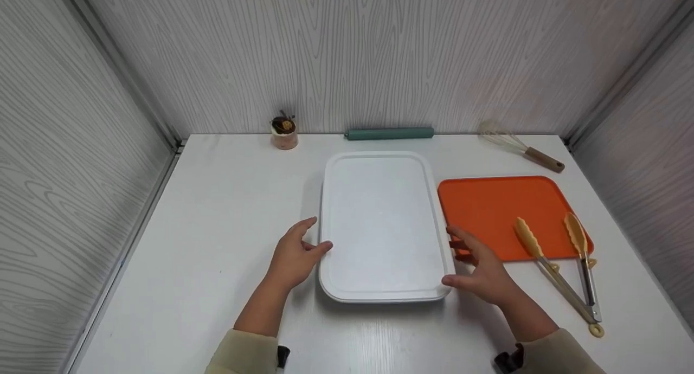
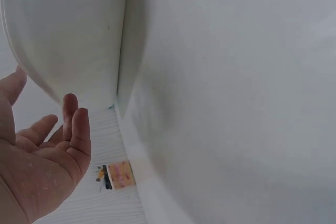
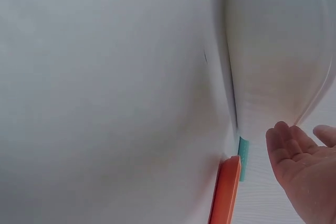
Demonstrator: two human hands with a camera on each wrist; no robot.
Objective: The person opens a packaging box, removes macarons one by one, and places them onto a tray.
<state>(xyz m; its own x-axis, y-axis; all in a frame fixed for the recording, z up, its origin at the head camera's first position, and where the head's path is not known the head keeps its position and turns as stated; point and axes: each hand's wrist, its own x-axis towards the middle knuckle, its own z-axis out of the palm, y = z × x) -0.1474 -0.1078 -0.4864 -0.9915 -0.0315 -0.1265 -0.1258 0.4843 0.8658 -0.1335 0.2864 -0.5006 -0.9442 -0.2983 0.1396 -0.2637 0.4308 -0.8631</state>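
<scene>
- A white tabletop point(image 1: 217, 227) walled in by pale grey wood-grain panels fills the head view.
- In the centre lies a white rectangular plastic tray point(image 1: 379, 222) with rounded corners, flat on the table, long side running up the frame.
- The left hand point(image 1: 293, 257) sits at the tray's lower-left edge, fingers loosely spread and relaxed, thumb tip at the rim; nothing is gripped.
- The right hand point(image 1: 482, 271) flanks the lower-right corner, fingers straight and slightly apart, thumb near the rim.
- Right of the tray: a flat orange silicone mat point(image 1: 504, 214) with yellow-tipped metal tongs point(image 1: 564, 271) lying across it.
- Along the back wall: a small jar point(image 1: 284, 133), a teal rolling pin point(image 1: 389, 134) and a wooden-handled whisk point(image 1: 520, 146).
- Judgement: the hands appear poised either side of the tray; taking hold would call for both closing on opposite rims evenly.
</scene>
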